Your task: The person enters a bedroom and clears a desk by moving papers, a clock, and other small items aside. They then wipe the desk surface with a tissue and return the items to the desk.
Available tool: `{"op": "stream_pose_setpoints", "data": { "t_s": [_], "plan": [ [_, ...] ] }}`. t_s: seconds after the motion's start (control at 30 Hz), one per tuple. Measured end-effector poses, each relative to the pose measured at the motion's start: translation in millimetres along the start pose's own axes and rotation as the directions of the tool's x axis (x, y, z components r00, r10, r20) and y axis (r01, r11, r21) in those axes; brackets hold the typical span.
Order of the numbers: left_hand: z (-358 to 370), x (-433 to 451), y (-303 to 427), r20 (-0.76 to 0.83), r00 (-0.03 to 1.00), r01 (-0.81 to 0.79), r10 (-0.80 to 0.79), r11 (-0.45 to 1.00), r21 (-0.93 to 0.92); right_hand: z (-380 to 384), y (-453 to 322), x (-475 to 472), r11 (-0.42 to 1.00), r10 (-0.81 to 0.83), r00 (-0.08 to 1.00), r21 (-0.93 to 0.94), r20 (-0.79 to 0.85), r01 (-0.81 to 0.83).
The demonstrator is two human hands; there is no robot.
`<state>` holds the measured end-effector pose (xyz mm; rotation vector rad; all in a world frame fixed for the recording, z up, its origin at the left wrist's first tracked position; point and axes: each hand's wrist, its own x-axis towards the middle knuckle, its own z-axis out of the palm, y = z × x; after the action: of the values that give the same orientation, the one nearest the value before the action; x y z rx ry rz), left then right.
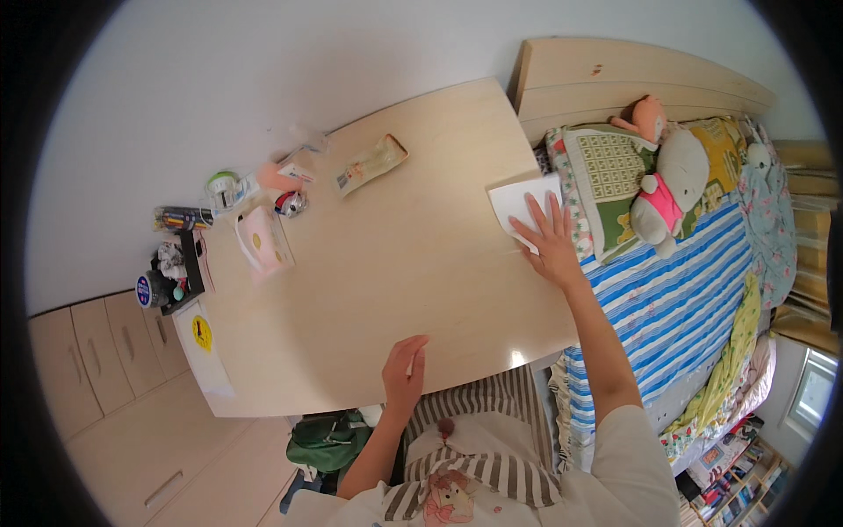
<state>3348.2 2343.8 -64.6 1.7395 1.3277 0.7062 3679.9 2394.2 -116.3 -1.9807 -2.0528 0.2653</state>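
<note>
My right hand [550, 245] lies with spread fingers on a white sheet, paper or thin cloth [520, 201], at the right edge of the wooden desk [369, 290]. The fingers press it flat, and part of it lies under them. Near the desk's front edge is my left hand [404, 373], its fingers loosely curved and nothing seen in it. Farther back on the desk lies a printed plastic packet [372, 165], well away from both hands.
A pink tissue pack [263, 238], a clear tape-like roll [224, 188], pens [181, 218] and a black box [192, 263] stand at the desk's left. Right of the desk is a bed [658, 296] with plush toys [675, 178]. A green bag [326, 441] sits below the front edge.
</note>
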Motion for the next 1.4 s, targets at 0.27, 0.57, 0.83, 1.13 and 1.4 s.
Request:
{"op": "stream_pose_setpoints", "data": {
  "t_s": [0.27, 0.57, 0.83, 1.13, 1.4],
  "plan": [
    [-3, -9, -47, -0.31, 0.921, 0.201, -0.233, 0.971, -0.132, 50, -1, 6, 0.997, -0.075, 0.996, -0.009, -0.049, 0.075],
    [1, 9, -57, -0.328, 0.917, 0.16, -0.227, 0.962, -0.22, 100, -151, -18, 0.919, -0.143, 0.977, 0.388, 0.161, 0.07],
    [-46, 51, -65, -0.253, 0.96, -0.122, 0.12, 0.992, 0.006, 49, -178, -10, 0.131, 0.093, 0.833, 0.822, 0.546, -0.554],
    [-59, 164, -26, 0.403, 0.915, 0.283, 0.02, 0.682, -0.675, -29, -117, 75, 0.008, 0.035, 0.624, 0.624, 0.781, -0.782],
    [-28, 141, -42, 0.627, 0.75, 0.609, -0.212, 0.592, -0.528, -18, -92, 85, 0.161, -0.11, 0.497, 0.509, 0.86, -0.845]
  ]
}}
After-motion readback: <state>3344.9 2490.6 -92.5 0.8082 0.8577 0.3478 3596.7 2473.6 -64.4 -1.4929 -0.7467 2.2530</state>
